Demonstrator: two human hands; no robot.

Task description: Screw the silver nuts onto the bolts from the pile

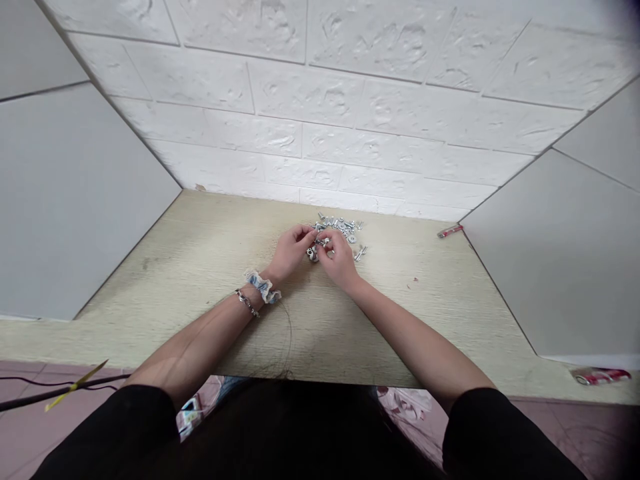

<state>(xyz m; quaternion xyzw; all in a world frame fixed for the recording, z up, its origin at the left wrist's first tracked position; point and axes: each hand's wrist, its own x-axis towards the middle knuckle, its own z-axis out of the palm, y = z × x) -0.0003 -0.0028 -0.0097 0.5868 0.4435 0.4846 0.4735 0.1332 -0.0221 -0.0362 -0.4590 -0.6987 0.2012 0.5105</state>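
Observation:
A heap of silvery bolts, nuts and washers (342, 225) lies on the wooden tabletop (390, 293), just beyond my hands. My left hand (292, 251) comes in from the left with thumb and fingertips pinched together. Facing it, my right hand (338, 259) is closed in a pinch too. Their fingertips meet over a small metal fastener (319, 241), mostly covered by the fingers, so its exact kind is unclear. Under the fingertips sits a rounded metal piece (313, 254). A few loose bolts (361, 253) rest to the right of my right hand.
Grey panels (80, 193) (560, 253) stand on both sides, and a white brick-patterned wall (330, 153) closes the back. One red-and-silver battery (450, 231) lies by the right panel; another (601, 377) is at the front right edge. A dark cable (65, 392) crosses the lower left.

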